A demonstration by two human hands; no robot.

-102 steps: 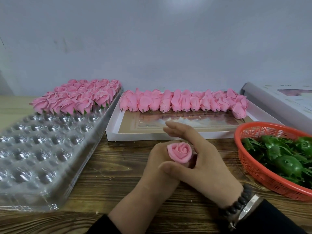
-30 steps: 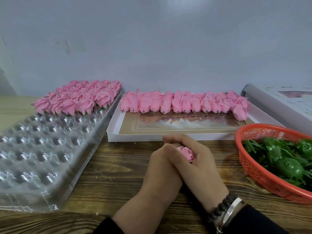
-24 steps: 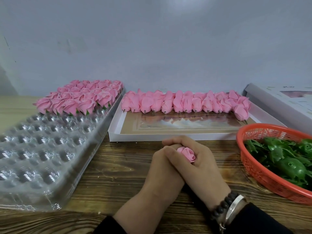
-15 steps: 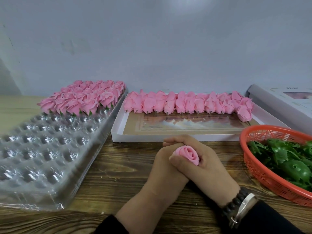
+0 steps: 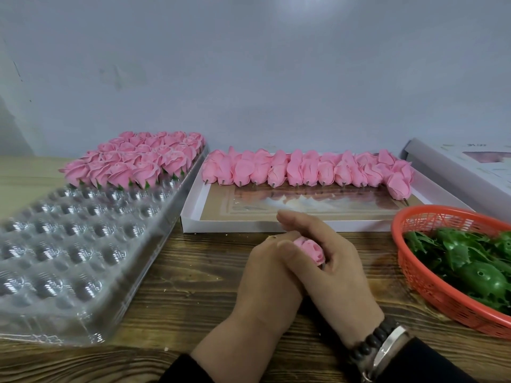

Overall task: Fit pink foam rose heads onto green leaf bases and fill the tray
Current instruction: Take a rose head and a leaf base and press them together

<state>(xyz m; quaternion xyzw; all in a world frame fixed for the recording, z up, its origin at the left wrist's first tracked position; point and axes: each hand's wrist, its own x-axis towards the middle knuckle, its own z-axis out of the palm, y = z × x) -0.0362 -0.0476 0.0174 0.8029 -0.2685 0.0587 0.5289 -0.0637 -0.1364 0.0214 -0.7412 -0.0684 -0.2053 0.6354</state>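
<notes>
- The rose (image 5: 310, 249) sits between the two hands, low over the table (image 5: 193, 272) in front of the white box (image 5: 190, 217); only its pink top shows, tilted toward the right.
- The left hand (image 5: 265, 283) is curled around the rose from the left, its fingers tucked under the right hand's fingers.
- The right hand (image 5: 329, 269) wraps over the left, thumb laid across in front of the rose and index finger arched behind it, so both hands grip it.
- Whether a leaf base is on the rose cannot be told; the hands hide its underside.
- The clear tray (image 5: 83, 244) lies at left, its far rows filled with finished roses (image 5: 132, 161).
- Loose rose heads (image 5: 304, 170) line the box's far side.
- The orange basket (image 5: 431, 288) at right holds leaf bases (image 5: 475, 261).
</notes>
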